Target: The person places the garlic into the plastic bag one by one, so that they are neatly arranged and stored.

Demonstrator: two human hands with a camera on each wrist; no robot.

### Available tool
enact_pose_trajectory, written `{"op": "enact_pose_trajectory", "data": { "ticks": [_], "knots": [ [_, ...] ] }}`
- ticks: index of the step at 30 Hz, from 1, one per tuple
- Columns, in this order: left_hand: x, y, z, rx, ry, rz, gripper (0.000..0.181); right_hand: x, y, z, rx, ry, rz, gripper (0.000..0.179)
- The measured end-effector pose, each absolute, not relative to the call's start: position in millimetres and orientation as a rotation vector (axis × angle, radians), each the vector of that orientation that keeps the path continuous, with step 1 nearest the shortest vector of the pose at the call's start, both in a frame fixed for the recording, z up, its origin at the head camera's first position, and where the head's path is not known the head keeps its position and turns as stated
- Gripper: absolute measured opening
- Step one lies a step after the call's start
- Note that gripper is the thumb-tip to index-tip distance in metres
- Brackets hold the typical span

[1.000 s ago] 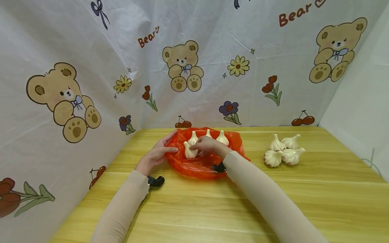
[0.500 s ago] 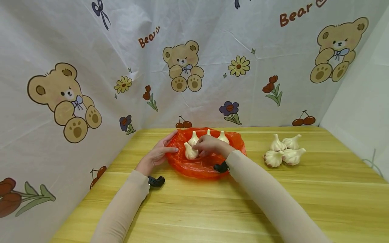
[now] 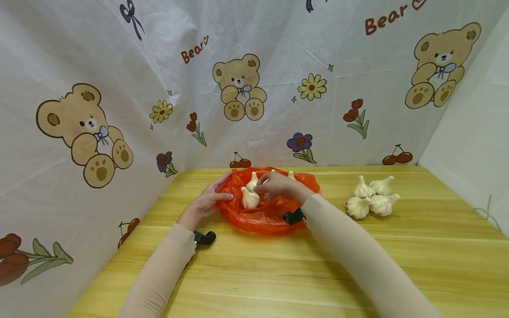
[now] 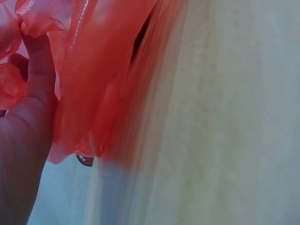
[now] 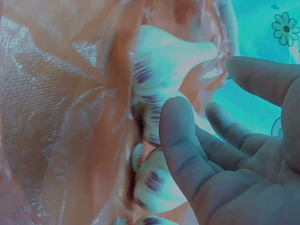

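Note:
A red plastic bag point(image 3: 258, 225) lies spread on the table with its mouth upward. Several garlic bulbs stand in it, among them a front-left bulb point(image 3: 250, 200) and one just behind it point(image 3: 252, 182). My left hand point(image 3: 207, 199) holds the bag's left edge, thumb over the rim and fingers along the outside. Above the bag hovers my right hand point(image 3: 276, 185), its fingers apart with nothing between them, fingertips close to the front-left bulb's right side. In the right wrist view a garlic bulb point(image 5: 161, 58) shows beyond the parted fingers. The right hand partly covers the back bulbs.
To the right of the bag, several more garlic bulbs point(image 3: 381, 205) sit grouped on the wooden table point(image 3: 246, 274). A white curtain point(image 3: 274, 128) printed with bears and flowers borders the table's back and left.
The right hand has let go of the front-left bulb and shifted slightly right and up, away from it. That bulb stands in the bag. The left hand stays at the bag's edge.

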State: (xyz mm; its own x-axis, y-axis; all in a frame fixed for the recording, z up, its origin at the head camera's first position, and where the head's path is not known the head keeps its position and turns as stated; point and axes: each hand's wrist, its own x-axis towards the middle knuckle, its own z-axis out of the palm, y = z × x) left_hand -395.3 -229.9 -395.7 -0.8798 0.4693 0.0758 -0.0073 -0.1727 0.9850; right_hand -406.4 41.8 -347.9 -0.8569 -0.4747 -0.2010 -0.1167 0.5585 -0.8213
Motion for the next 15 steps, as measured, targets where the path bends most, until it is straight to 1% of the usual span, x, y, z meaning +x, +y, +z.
{"op": "enact_pose_trajectory", "data": {
  "ticks": [3,11,15],
  "knots": [
    [-394.9,-229.8,-394.8,0.529,1.793,2.116,0.091,-402.7,43.8,-344.3,-0.499,2.376,-1.249,0.038],
    [-394.3,-229.7,-394.4,0.548,1.802,2.108,0.091,-388.9,52.6,-334.9,-0.550,2.387,-1.266,0.031],
    [-395.1,-230.0,-396.4,0.539,1.799,2.116,0.091,-380.9,59.6,-331.3,-0.583,2.405,-1.256,0.034]
  ]
}}
